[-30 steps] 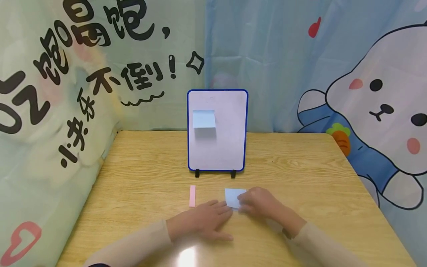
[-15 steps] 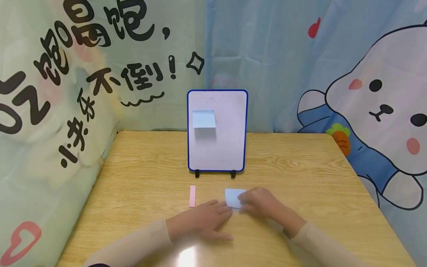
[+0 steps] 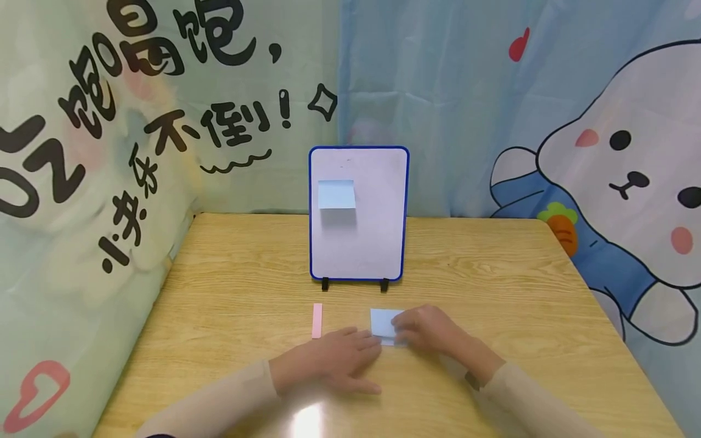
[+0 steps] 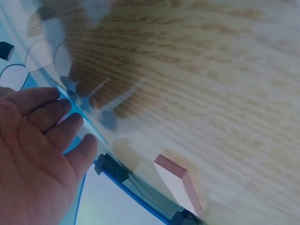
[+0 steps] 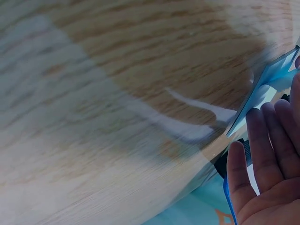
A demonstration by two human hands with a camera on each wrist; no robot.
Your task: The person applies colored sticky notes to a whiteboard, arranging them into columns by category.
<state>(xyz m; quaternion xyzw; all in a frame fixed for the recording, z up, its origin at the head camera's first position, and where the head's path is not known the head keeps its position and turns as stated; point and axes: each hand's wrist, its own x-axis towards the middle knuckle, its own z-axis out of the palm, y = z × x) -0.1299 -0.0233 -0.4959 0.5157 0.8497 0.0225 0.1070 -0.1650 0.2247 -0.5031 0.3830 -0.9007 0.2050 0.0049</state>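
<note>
A light blue sticky note pad [image 3: 383,321] lies on the table in front of the whiteboard. My right hand [image 3: 429,331] pinches its top sheet near the right edge. That sheet's near edge is raised, and a strip of the pad shows beneath. In the right wrist view the blue sheet [image 5: 262,91] slants up beside the fingers, and the thumb is mostly out of view. My left hand [image 3: 339,360] lies spread, palm down, its fingertips at the pad's left near corner. Left of the pad is a narrow pink sticky note pad [image 3: 317,320], seen as a thick block in the left wrist view.
A blue-framed whiteboard [image 3: 378,237] stands upright on black feet behind the pads. One light blue sticky note [image 3: 336,194] hangs on its upper left, the lower edge standing off. Printed curtains [image 3: 427,109] enclose the back and sides of the wooden table [image 3: 230,261].
My right fingers have lifted the near edge of the top blue sheet slightly, baring more of the pad below. The left hand has stayed in place.
</note>
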